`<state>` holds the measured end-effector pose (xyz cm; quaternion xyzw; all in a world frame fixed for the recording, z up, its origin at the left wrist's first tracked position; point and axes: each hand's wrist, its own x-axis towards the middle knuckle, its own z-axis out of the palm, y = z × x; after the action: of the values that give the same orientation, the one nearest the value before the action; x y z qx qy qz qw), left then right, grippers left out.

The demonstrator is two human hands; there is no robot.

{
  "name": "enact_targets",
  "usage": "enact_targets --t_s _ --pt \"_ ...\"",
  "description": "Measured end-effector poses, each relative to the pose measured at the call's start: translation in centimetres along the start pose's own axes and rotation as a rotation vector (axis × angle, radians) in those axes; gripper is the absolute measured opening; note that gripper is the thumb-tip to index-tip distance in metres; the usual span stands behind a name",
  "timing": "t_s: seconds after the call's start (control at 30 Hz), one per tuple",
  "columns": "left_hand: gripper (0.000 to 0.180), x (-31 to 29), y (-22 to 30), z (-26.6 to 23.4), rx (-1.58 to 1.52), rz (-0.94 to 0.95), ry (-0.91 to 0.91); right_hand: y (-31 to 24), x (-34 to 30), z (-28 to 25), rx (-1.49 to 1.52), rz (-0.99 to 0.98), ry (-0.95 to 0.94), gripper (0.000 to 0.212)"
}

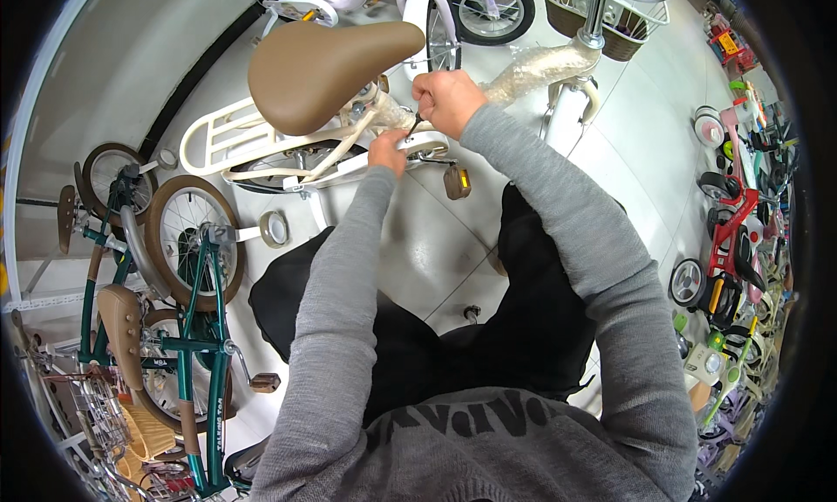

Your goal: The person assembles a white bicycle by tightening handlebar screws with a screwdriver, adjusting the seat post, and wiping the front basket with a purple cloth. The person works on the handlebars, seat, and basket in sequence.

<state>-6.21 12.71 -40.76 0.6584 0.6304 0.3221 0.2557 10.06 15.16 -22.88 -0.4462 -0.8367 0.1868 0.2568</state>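
A cream bicycle stands in front of me, with a brown saddle (pixel 327 70) and a rear rack (pixel 231 140). Clear bubble wrap covers its frame tube (pixel 540 68). My right hand (pixel 449 102) is closed around a thin dark tool (pixel 415 125), whose shaft points down toward the white chain guard (pixel 425 143). Beside that shaft, my left hand (pixel 387 152) is closed at the guard's edge, below the saddle; what its fingers pinch is hidden. The pedal (pixel 457 183) with an orange reflector hangs just right of the guard.
Dark green bicycles (pixel 205 354) with tan-tyred wheels stand close on my left. A lilac bicycle's wheel (pixel 493 12) and a white-rimmed basket (pixel 621 40) are beyond. Children's ride-ons, among them a red balance bike (pixel 728 227), line the right side. Pale tiles (pixel 436 240) lie between my legs.
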Motion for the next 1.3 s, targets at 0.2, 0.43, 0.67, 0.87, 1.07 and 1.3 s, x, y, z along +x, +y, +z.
enact_targets --t_s 0.2,0.43,0.67,0.87,1.07,1.3 --pt "0.04 -0.5 0.3 -0.1 -0.006 -0.005 0.019 -1.1 -0.3 1.2 -0.029 -0.077 0.006 0.015" --pt "0.044 -1.0 0.5 0.0 -0.002 0.046 0.027 -1.8 -0.5 1.3 -0.058 -0.087 -0.051 0.015" --pt "0.043 -0.9 -0.5 1.1 -0.022 0.112 0.127 -2.1 -0.3 1.5 -0.126 -0.065 -0.021 0.016" --pt "0.04 -1.1 -0.4 1.6 -0.035 0.099 0.187 -2.3 0.5 0.6 -0.205 -0.027 -0.146 0.024" --pt "0.041 -1.4 0.3 0.7 0.011 0.028 0.117 -3.0 0.4 0.3 -0.04 -0.105 -0.105 0.024" --pt "0.039 -1.2 0.5 0.8 0.012 0.049 0.117 -3.3 0.3 0.3 -0.307 0.022 -0.096 0.031"
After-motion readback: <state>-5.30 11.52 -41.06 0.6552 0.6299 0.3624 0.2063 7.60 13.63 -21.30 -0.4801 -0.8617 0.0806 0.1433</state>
